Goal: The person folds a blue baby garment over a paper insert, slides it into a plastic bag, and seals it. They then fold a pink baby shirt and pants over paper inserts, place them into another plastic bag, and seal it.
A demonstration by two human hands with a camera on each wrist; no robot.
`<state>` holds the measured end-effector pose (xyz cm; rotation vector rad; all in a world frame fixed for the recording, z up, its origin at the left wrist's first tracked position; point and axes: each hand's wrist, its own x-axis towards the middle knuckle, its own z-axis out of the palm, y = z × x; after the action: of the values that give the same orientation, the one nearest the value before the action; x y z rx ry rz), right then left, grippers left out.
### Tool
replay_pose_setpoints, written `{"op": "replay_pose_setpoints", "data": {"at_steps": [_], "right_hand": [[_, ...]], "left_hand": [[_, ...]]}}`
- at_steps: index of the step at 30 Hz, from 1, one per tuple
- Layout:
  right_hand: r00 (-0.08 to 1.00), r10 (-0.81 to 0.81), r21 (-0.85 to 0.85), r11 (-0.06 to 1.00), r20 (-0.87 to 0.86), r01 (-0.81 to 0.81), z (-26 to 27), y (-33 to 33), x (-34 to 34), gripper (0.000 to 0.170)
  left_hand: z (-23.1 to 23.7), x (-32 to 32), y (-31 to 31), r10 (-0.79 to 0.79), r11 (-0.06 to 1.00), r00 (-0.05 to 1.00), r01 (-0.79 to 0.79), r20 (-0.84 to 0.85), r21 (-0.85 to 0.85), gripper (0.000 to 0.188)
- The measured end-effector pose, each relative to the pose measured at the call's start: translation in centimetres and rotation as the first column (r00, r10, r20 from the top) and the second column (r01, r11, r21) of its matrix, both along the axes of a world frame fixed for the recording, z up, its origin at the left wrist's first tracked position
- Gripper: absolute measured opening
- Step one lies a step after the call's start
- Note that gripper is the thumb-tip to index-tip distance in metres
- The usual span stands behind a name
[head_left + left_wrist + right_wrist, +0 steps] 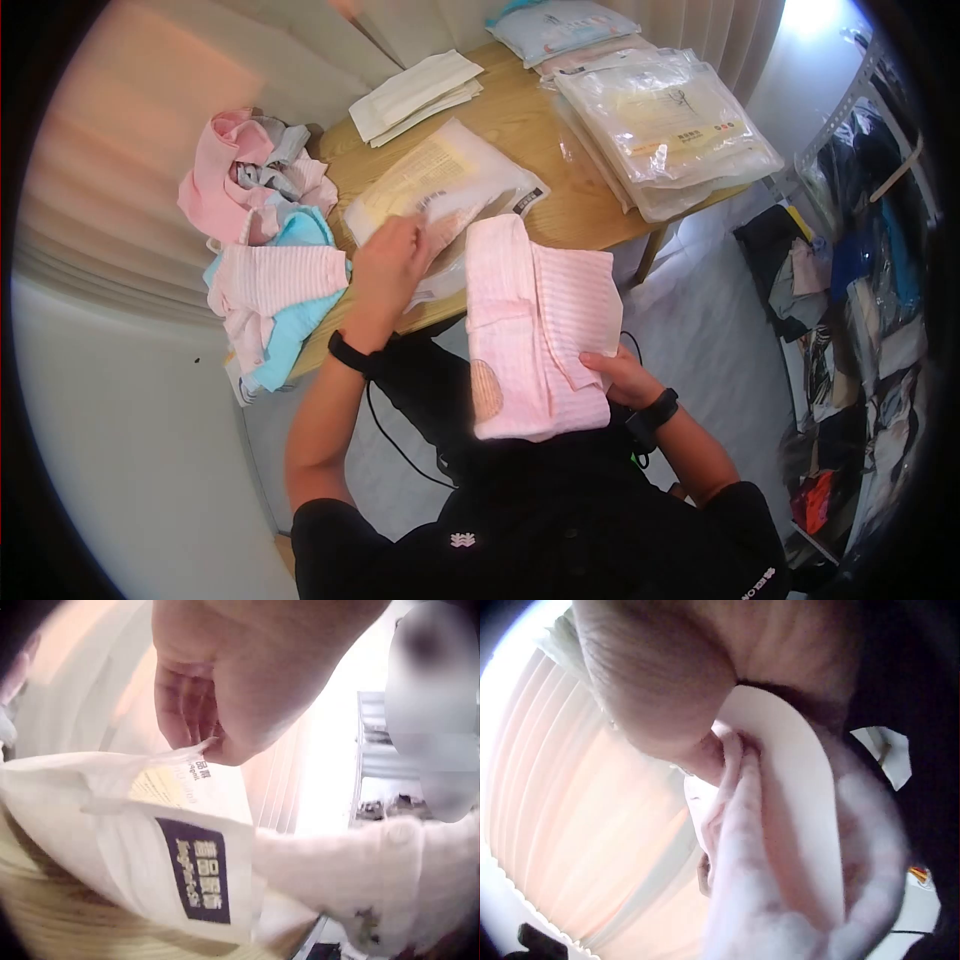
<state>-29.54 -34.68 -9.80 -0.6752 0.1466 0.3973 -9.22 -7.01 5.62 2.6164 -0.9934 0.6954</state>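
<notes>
My left hand (pixel 392 262) pinches the edge of a frosted plastic bag (pixel 445 165) lying on the table; the left wrist view shows the bag's mouth (pixel 97 802) lifted, with a dark printed label below it. In my right hand (pixel 622 378) is a folded pink striped baby garment (pixel 545 335), gripped at its right side with the thumb over the cloth. A white card (pixel 799 795) with a rounded edge sits within the garment's folds in the right wrist view. The garment is held in front of my body, just off the table's near edge.
Loose baby clothes in pink (pixel 222 165), grey and light blue (pixel 300 315) are heaped at the table's left end. White folded sheets (pixel 415 95) lie at the back. Packed plastic bags (pixel 670 120) are stacked at the right. A rack of clothes (pixel 850 300) stands far right.
</notes>
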Motion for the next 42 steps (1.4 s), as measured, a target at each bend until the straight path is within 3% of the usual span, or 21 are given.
{"op": "replay_pose_setpoints", "data": {"at_steps": [2, 8, 14, 17, 20, 23, 26, 29, 32, 35, 42], "right_hand": [[1.000, 0.000, -0.001, 1.000, -0.004, 0.000, 0.3, 0.4, -0.1, 0.058], [0.995, -0.059, -0.057, 0.996, 0.075, 0.063, 4.1, 0.2, 1.7, 0.057], [0.994, -0.083, -0.047, 0.995, 0.064, 0.086, 7.9, -0.2, 4.9, 0.053], [0.989, -0.122, -0.072, 0.989, 0.086, 0.128, 8.0, 0.1, 5.8, 0.051], [0.977, -0.165, -0.114, 0.977, 0.136, 0.181, 6.2, 0.5, 6.6, 0.047], [0.965, -0.197, -0.147, 0.964, 0.175, 0.224, 5.0, 1.0, 7.1, 0.045], [0.945, -0.273, -0.155, 0.941, 0.181, 0.302, 4.2, 1.7, 7.7, 0.045], [0.918, -0.360, -0.164, 0.908, 0.167, 0.386, 4.5, 2.4, 8.1, 0.046], [0.893, -0.416, -0.183, 0.877, 0.173, 0.444, 5.2, 2.9, 8.0, 0.047], [0.883, -0.437, -0.172, 0.869, 0.171, 0.464, 5.6, 3.2, 8.2, 0.048], [0.872, -0.472, -0.183, 0.853, 0.130, 0.489, 5.7, 3.6, 8.4, 0.044]], "left_hand": [[2.2, -0.1, -0.9, 0.060, 0.983, 0.996, -0.070, -0.062, -0.167, 0.023], [4.2, -2.0, -2.5, 0.026, 0.974, 0.974, -0.076, -0.226, -0.215, 0.023], [3.9, -4.2, -3.5, -0.067, 0.982, 0.963, 0.016, -0.262, -0.191, 0.024], [2.8, -5.0, -3.4, -0.049, 0.993, 0.989, 0.033, -0.140, -0.114, 0.029], [1.8, -5.8, -2.3, -0.020, 0.998, 0.987, 0.010, -0.161, -0.060, 0.033], [0.6, -6.9, -1.3, 0.127, 0.992, 0.953, -0.124, -0.274, 0.031, 0.037], [-0.5, -7.4, 0.2, 0.193, 0.975, 0.955, -0.160, -0.225, 0.157, 0.043], [-0.4, -8.1, 0.9, 0.144, 0.983, 0.969, -0.118, -0.203, 0.138, 0.042], [0.0, -9.1, 0.7, 0.127, 0.992, 0.983, -0.123, -0.136, 0.039, 0.041], [0.0, -9.7, 0.8, 0.016, 1.000, 1.000, -0.016, 0.014, 0.001, 0.041], [-0.4, -10.9, 0.7, 0.001, 0.994, 0.992, 0.013, 0.128, -0.111, 0.041]]}}
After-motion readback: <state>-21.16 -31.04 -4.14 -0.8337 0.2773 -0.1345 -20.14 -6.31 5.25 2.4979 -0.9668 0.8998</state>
